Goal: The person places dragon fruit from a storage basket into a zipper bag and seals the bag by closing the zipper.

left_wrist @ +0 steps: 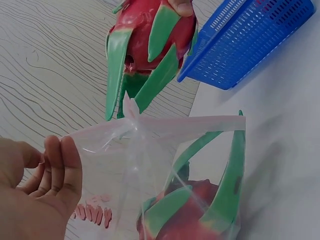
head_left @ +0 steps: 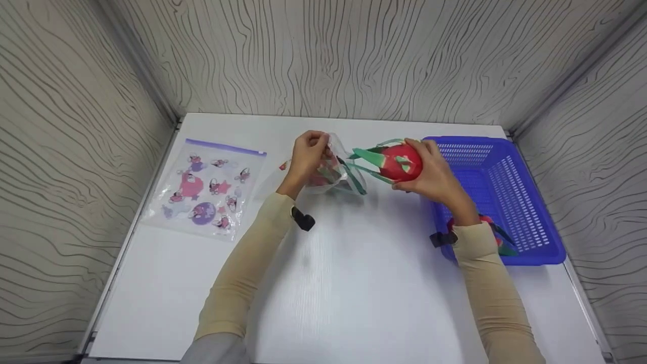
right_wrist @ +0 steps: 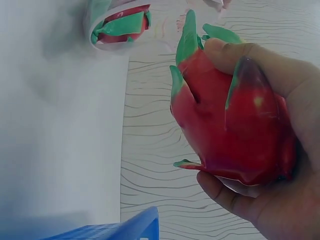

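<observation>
Two things worry me in the head view, which I watch from far off. The green leaves of the dragon fruit point left at the clear bag, so I think they could snag on its edge and bend or rip it. Also, the thin plastic could slip from the left hand if the pinch is too weak, and then the top would flop down. That hand pinches the bag's edge. The right hand grips the dragon fruit, which is between the two hands, nearer the right one. A second dragon fruit is in the bag, by the left hand. On the right is a blue basket, with a third dragon fruit at its near end, partly behind the right sleeve. On the left, a picture bag lies flat on the white table.

In the left wrist view, I see a fold poking up from the bag's rim. It could get in the fruit's way. The leaf tips are close to the rim; I can't tell if they touch.

In the right wrist view, the thumb and fingers wrap round the fruit. Its skin looks shiny, so a loose squeeze might let it slide out.
</observation>
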The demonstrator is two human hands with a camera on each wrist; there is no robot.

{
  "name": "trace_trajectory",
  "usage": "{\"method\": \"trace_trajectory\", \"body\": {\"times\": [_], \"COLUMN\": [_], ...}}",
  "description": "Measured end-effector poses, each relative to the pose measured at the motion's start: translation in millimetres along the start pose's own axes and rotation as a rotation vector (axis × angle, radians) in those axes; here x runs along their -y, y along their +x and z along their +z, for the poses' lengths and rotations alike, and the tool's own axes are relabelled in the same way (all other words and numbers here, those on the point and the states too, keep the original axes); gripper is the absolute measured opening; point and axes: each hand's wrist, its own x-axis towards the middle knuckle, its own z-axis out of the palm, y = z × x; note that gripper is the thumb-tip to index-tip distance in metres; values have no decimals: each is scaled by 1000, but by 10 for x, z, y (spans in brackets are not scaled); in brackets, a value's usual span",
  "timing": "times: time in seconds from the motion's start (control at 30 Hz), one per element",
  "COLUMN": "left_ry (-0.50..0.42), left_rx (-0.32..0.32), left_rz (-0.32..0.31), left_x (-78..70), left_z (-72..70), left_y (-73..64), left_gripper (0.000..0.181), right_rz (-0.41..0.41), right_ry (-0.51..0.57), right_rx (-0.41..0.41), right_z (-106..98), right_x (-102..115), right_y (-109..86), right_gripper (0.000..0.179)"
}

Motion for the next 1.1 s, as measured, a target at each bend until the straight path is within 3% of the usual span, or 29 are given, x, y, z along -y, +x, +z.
{"method": "trace_trajectory", "body": {"times": [1.1], "left_ry": [120], "left_rx": [64], "left_rz": [22], "left_x": [-56], "left_z": [53], "left_y": [-64], "left_gripper": [28], "right_rz": [-33], "right_ry": [-27], "right_rx": [-43], "right_z": [332], "right_x": [226], "right_y": [88], "right_gripper": [107]}}
